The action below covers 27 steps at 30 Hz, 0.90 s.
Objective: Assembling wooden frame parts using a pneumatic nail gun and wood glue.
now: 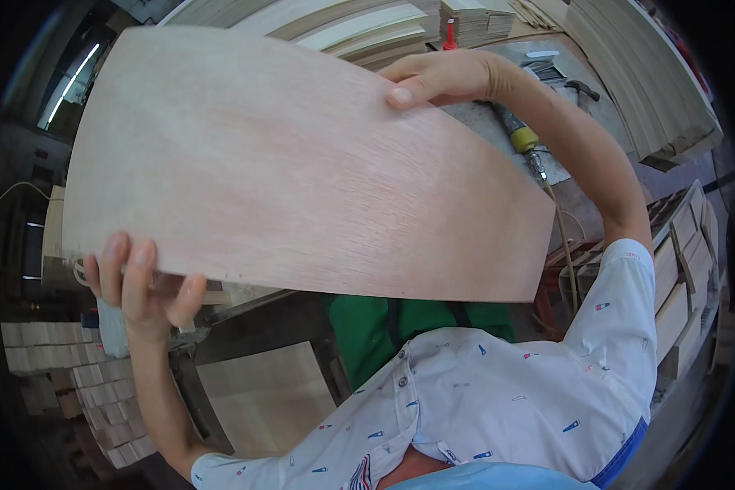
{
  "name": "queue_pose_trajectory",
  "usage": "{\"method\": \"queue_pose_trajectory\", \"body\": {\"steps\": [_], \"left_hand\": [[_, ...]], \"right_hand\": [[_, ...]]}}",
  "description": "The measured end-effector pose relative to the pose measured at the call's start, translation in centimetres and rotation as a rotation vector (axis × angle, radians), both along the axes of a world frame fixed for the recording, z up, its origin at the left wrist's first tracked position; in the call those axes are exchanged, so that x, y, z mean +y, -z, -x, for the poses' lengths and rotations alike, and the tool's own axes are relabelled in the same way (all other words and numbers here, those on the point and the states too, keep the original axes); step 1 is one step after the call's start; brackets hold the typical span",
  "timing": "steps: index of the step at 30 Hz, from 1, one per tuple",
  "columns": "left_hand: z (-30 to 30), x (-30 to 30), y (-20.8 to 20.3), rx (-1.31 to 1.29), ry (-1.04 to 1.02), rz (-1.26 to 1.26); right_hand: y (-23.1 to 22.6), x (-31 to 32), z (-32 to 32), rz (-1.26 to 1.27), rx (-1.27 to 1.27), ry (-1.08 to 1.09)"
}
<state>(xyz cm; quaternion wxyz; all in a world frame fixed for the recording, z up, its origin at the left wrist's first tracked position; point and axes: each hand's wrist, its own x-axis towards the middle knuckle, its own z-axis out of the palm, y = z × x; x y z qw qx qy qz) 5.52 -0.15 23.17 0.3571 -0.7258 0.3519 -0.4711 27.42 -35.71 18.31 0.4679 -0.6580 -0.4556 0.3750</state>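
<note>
One pale wooden panel (302, 175) between left hand (141, 298) and right hand (443, 75).

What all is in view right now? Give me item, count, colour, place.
Wooden panel: one, pale pinkish tan, held up between both hands
Second panel: one, pale tan, lower left, below the held one
Stacked boards: many, pale wood, top and upper right
Wood pieces: many, pale, piled lower left, more at right
Hammer: one, dark head, upper right
Power tool: one, yellow and dark, beside the right forearm
Nozzled bottle: one, red, top
Light strip: one, white, upper left
Green cloth: one area, green, below the panel
Shirt: one, white, patterned, bottom
Left hand: one, panel's lower left edge
Right hand: one, panel's upper edge
</note>
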Motion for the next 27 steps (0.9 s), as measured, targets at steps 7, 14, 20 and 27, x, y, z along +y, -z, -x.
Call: {"method": "queue_pose_trajectory", "body": {"steps": [7, 14, 20, 27], "left_hand": [[-2.4, -1.5, -1.3, 0.150, -0.137, 0.456], [1.2, -3.9, 15.5, 1.096, 0.136, 1.774], [6.5, -6.7, 24.7, 1.168, 0.738, 2.396], [7.1, -0.1, 22.5, 0.799, 0.161, 2.683]], "right_hand": [[-1.9, -0.6, 3.4, -0.130, 0.315, 0.470], [-2.3, -5.7, 2.7, -0.724, -0.124, 1.074], [0.0, -1.4, 8.4, -0.871, 0.511, 1.515], [15.8, 4.9, 15.8, -0.953, 0.824, 1.270]]}}
